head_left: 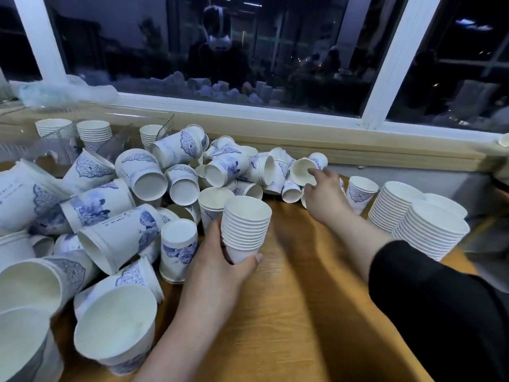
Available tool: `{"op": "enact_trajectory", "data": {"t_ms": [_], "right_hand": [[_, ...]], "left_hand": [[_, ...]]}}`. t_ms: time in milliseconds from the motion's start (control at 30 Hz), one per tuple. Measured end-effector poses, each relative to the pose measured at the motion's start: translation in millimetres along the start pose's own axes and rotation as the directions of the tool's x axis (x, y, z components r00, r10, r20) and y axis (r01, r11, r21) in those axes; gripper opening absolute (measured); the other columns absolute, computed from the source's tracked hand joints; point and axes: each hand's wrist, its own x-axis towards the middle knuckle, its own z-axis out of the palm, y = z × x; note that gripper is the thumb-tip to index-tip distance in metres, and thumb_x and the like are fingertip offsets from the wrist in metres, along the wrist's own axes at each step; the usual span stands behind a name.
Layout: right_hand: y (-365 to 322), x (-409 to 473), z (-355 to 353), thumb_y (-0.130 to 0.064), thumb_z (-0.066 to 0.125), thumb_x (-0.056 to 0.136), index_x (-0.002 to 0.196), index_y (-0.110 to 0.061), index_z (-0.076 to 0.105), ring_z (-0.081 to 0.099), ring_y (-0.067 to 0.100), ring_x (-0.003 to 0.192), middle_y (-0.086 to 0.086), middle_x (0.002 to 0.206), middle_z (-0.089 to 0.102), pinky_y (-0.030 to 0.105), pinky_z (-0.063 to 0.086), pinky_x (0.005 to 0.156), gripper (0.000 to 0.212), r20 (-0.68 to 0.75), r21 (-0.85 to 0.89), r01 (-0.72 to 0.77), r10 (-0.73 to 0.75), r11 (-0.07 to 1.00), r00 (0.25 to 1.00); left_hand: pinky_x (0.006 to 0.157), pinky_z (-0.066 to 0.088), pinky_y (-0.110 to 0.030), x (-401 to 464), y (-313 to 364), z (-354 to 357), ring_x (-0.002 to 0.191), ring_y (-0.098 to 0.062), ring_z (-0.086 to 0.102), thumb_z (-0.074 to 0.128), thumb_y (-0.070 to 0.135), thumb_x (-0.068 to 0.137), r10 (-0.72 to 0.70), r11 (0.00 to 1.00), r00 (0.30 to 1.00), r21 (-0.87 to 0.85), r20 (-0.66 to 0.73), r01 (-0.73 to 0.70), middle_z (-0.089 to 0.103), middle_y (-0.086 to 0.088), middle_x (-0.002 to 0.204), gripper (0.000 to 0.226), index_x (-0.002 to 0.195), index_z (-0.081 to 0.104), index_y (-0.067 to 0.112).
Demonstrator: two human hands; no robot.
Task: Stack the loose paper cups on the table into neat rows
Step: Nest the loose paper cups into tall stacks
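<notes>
Cups nested in the left hand (220,260), gripped low, could tip while the right hand (321,193) pinches a loose cup (303,172) at one o'clock.

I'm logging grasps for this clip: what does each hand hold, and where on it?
Left hand: stack of nested cups, gripped around its bottom end. Right hand: fingers on the rim of a tipped loose cup.
</notes>
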Motion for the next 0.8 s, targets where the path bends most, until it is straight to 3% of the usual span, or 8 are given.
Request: {"op": "enact_trajectory", "data": {"t_ms": [167,267,333,467,533,600,700,800], "right_hand": [[-9,32,5,-0.009,0.036,0.100,0.131,-0.007,0.057,0.041,0.030,0.131,0.015,0.142,0.047,0.033,0.030,0.109,0.037,0.041,-0.042,-0.119,0.120,0.992,0.992],[-7,41,9,-0.009,0.037,0.100,0.124,-0.005,0.060,0.052,0.027,0.109,0.012,0.126,0.059,0.025,0.041,0.085,0.033,0.028,-0.152,-0.111,0.117,0.982,0.993],[-3,44,11,-0.007,0.041,0.097,0.126,-0.001,0.052,0.050,0.028,0.099,0.019,0.127,0.055,0.027,0.036,0.064,0.032,-0.071,-0.088,-0.148,0.142,0.985,0.987],[-10,28,2,-0.018,0.036,0.103,0.125,-0.004,0.055,0.055,0.033,0.105,0.015,0.129,0.054,0.029,0.032,0.075,0.033,-0.388,0.111,-0.026,0.067,0.993,0.919],[-26,12,-15,-0.026,0.037,0.103,0.115,-0.007,0.063,0.054,0.026,0.092,0.008,0.104,0.061,0.030,0.033,0.073,0.034,-0.479,0.233,0.097,0.028,0.968,0.877],[-49,-12,-37,-0.032,0.042,0.100,0.101,-0.013,0.070,0.050,0.018,0.072,-0.004,0.073,0.056,0.032,0.036,0.064,0.034,-0.450,0.372,0.194,-0.006,0.908,0.893],[-75,-53,-66,-0.031,0.049,0.099,0.100,-0.025,0.075,0.050,0.000,0.055,-0.015,0.063,0.060,0.019,0.038,0.050,0.027,-0.250,0.442,0.228,-0.125,0.867,0.960],[-89,-79,-85,-0.026,0.052,0.099,0.092,-0.022,0.075,0.038,0.003,0.037,-0.010,0.052,0.053,0.014,0.027,0.037,0.024,-0.088,0.428,0.236,-0.220,0.872,0.972]], "left_hand": [[0.088,0.046,-0.022,3,-3,0,0.106,0.017,0.052,0.084,0.037,0.073,0.012,1.000,1.000,-0.016,0.023,-0.011,0.059,0.039,0.112,0.068,0.121,0.040,0.059],[0.085,0.042,-0.013,4,-5,0,0.106,0.021,0.052,0.084,0.035,0.074,0.018,1.000,0.999,-0.026,0.033,-0.017,0.055,0.045,0.113,0.067,0.117,0.041,0.061],[0.084,0.042,-0.011,5,-6,0,0.105,0.020,0.053,0.085,0.034,0.074,0.015,0.999,0.999,-0.030,0.038,-0.014,0.057,0.044,0.113,0.067,0.117,0.042,0.061],[0.083,0.041,-0.009,3,-6,0,0.106,0.019,0.053,0.085,0.035,0.074,0.020,1.000,0.999,-0.017,0.025,-0.020,0.061,0.037,0.113,0.070,0.126,0.043,0.054],[0.086,0.041,-0.011,2,-6,0,0.109,0.018,0.052,0.084,0.035,0.074,0.024,1.000,0.999,-0.009,0.026,-0.023,0.060,0.036,0.116,0.071,0.127,0.041,0.056],[0.090,0.042,-0.016,0,-5,0,0.111,0.014,0.053,0.085,0.033,0.074,0.029,1.000,0.999,-0.001,0.023,-0.029,0.060,0.035,0.118,0.074,0.128,0.041,0.056],[0.091,0.040,-0.012,-3,-4,0,0.112,0.011,0.053,0.085,0.032,0.074,0.039,0.999,0.999,0.010,0.011,-0.039,0.059,0.034,0.120,0.075,0.129,0.040,0.056],[0.095,0.044,-0.021,-5,-3,1,0.115,0.004,0.056,0.085,0.031,0.074,0.050,0.999,0.999,0.019,-0.003,-0.050,0.062,0.027,0.124,0.080,0.139,0.041,0.047]]}}
